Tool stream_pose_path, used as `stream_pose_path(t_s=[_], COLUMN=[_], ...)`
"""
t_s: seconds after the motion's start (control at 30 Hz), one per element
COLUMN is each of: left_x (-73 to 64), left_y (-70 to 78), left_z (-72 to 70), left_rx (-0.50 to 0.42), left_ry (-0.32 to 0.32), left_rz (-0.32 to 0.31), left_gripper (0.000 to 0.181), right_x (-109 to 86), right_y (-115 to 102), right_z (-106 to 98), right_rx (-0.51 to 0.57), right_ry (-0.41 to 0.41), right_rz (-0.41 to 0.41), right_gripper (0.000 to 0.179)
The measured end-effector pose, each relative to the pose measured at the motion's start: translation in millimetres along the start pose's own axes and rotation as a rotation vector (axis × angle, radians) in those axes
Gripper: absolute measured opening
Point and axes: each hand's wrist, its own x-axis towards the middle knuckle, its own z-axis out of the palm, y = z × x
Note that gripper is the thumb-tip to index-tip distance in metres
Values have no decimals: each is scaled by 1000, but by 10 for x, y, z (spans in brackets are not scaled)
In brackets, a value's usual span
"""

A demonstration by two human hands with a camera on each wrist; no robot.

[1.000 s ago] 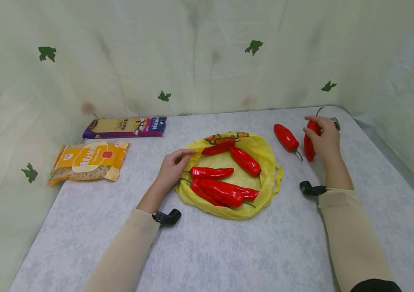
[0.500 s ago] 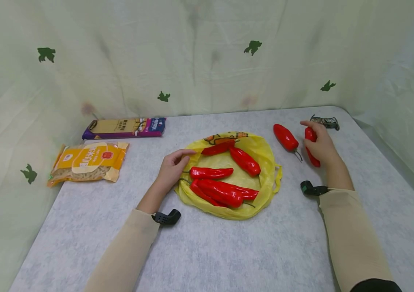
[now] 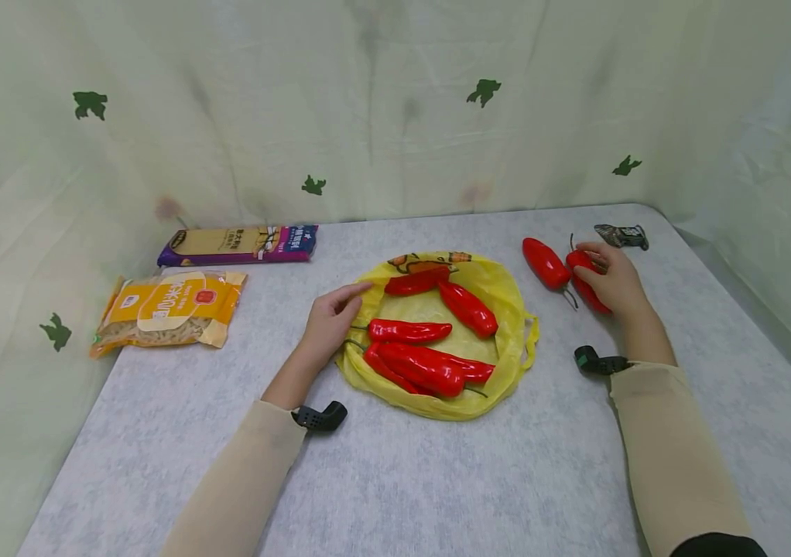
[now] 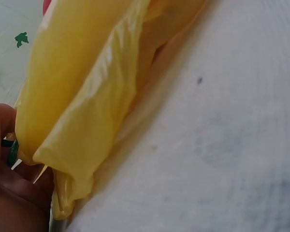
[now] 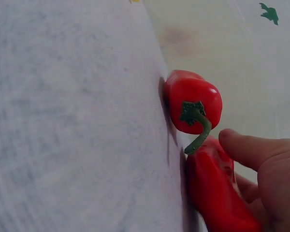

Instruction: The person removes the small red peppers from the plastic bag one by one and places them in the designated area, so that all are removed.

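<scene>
A pale blue-grey, mottled table [image 3: 437,483] with a rounded far right corner. Behind the table hangs pale green, lightly wrinkled sheeting [image 3: 395,143], and similar sheeting rises along the table's left and right sides. Above the table's far edge, the sheeting carries dark green leaf-shaped patches [image 3: 91,104], faint grey streaks [image 3: 410,112] and blurry pinkish-brown spots [image 3: 168,207]. The light is soft.

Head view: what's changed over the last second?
The right hand has come slightly nearer the person, holding a red pepper whose stem end has swung left, close to the other loose pepper. The small dark item, mostly hidden by that hand before, now shows. One bagged pepper has edged right. Unchanged: the left hand at the yellow bag, the loose pepper, orange pack and purple pack.
</scene>
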Motion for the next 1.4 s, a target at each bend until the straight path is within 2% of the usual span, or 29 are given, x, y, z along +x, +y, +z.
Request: stream_pose_path(t_s=[0.33,0.57,0.8,1.07,1.4], left_x=[-4,1,-3,-16,-14], left_y=[43,46,16,27,9], left_z=[2,11,6,9,18], left_rx=[-36,-26,-43,-88,-94], left_ry=[18,30,21,21,15], left_rz=[-49,-81,-57,-46,-21], left_gripper=[44,53,48,41,36], right_x=[-15,-27,-83,-201,-404], right_y=[-55,-131,-298,-600,-956], right_z=[-35,-57,-95,-130,-114], right_rx=[-1,32,82,110,166], right_ry=[25,66,126,170,153], right_rz=[-16,30,18,-80,-242], right_gripper=[45,47,45,44,40])
